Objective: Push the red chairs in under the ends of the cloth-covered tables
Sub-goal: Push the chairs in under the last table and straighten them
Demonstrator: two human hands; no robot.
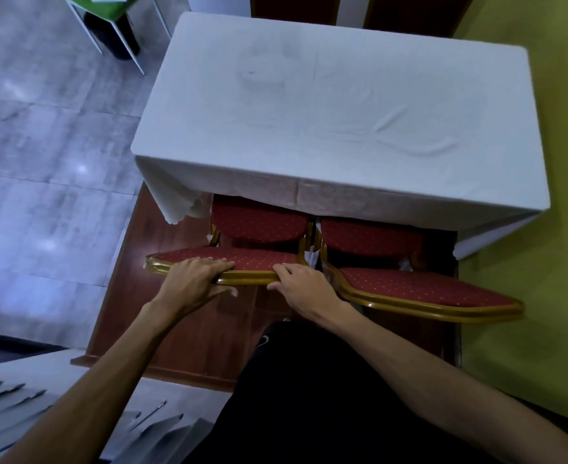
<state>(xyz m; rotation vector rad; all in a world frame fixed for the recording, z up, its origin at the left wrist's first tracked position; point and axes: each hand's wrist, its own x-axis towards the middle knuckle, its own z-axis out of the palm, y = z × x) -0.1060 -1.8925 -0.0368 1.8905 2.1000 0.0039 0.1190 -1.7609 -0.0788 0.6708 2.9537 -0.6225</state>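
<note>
Item one: left red chair (259, 257), gold-framed with dotted red upholstery, standing at the near end of the cloth-covered table (336, 105); its seat lies partly beneath the hanging white cloth, and its backrest is outside, just in front of us. Our left hand (195, 276) grips the top of that backrest towards its left end, with the fingers laid over the padded face and the thumb hooked under the gold rim. Our right hand (301, 283) holds the same rim at its right end, fingers curled over the top edge. Item two: right red chair (419, 289), of the same make, just beside the first, with its seat likewise partly under the cloth and no hand on it. Item three: raised wooden floor (125, 262) bearing both chairs and the table, with grey tiled floor (41, 145) to the left and a yellow-green wall (543, 329) to the right. Item four: a second white-covered table (58, 366) at the lower left, laid with pale items too blurred to identify. Item five: our black trousers (309, 396), bottom centre.
</note>
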